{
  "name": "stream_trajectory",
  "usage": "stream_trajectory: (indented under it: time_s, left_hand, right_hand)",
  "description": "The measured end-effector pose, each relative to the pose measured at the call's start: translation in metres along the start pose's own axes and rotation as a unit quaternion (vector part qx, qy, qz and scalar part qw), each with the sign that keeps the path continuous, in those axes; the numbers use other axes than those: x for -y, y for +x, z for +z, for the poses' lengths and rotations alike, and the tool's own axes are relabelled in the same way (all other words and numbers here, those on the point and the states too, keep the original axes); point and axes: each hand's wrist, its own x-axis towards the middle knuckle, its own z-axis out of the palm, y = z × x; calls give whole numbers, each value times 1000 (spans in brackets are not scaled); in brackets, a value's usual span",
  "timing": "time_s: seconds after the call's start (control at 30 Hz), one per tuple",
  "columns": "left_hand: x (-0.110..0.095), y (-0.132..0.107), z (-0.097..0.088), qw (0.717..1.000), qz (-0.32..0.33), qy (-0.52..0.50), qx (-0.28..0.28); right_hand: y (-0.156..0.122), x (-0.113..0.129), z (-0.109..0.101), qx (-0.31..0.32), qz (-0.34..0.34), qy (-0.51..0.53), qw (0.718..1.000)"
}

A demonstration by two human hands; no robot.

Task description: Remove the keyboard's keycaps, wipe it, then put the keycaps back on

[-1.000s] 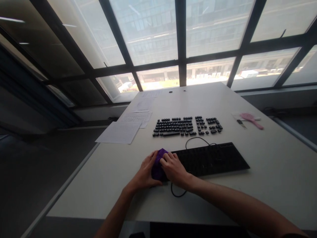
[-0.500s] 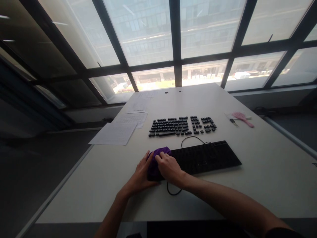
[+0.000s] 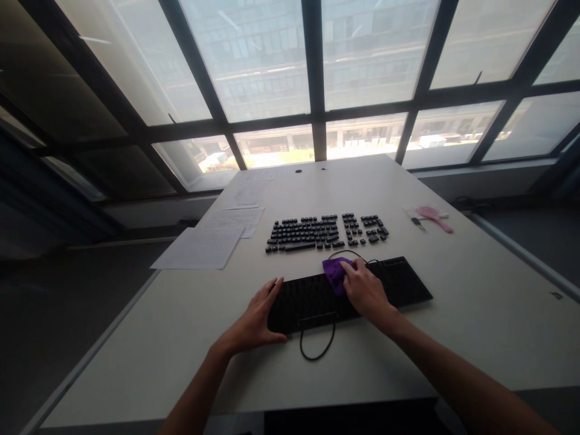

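Observation:
A black keyboard base without its keycaps lies on the white table, slightly slanted. My left hand grips its left end, with the thumb at the near edge and the fingers at the far edge. A crumpled purple cloth is pinched in my right hand, pressed on the middle of the keyboard base. A black cable loops out at the near edge. Beyond the base, the loose black keycaps are laid out in keyboard order.
Printed papers lie along the left side of the table. At the right are a pink hairbrush and a small dark item with metal prongs. Large windows stand behind the far edge.
My right hand has moved the purple cloth rightward, from the left end of the keyboard base to its middle. My left hand stays at the left end. The view has shifted slightly.

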Motion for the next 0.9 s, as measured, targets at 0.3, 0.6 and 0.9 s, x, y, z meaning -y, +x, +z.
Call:
stream_trajectory:
  time_s: [0.3, 0.6, 0.9]
  left_hand:
    - [20, 7, 10, 998, 35, 29, -31]
    - [29, 6, 11, 998, 40, 34, -38]
    - [24, 3, 11, 1000, 6, 8, -15]
  right_hand:
    - [-26, 86, 21, 42, -245, 91, 964]
    - [-37, -2, 3, -38, -123, 34, 991]
    - [-44, -131, -12, -157, 166, 9, 974]
